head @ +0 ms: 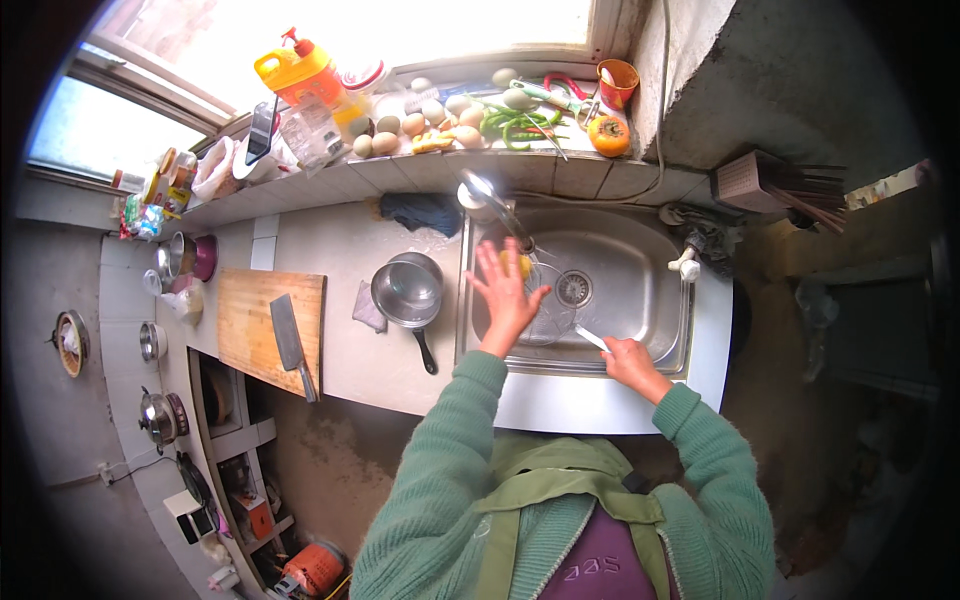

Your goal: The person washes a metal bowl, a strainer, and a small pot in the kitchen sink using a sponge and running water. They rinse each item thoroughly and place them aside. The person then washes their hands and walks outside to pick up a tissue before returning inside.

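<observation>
My right hand [632,365] grips the pale handle [592,337] of a round wire-mesh strainer [553,319], held low in the stainless steel sink [634,300]. Spread fingers show on my left hand [506,289], which hovers over the sink's left side beside the strainer and holds nothing. Behind those fingers, a yellow sponge or similar item [523,265] is partly hidden. The metal faucet [499,206] reaches over the sink just beyond my left fingertips, and water seems to splash around the strainer. To the right of the mesh is the drain [574,288].
Left of the sink stands a saucepan [407,289] with a black handle, beside a folded cloth [369,307]. A cleaver [289,334] lies on a wooden cutting board [247,315]. Eggs [385,143], green peppers [517,124] and a persimmon [608,136] line the windowsill. A chopstick holder [739,180] hangs right.
</observation>
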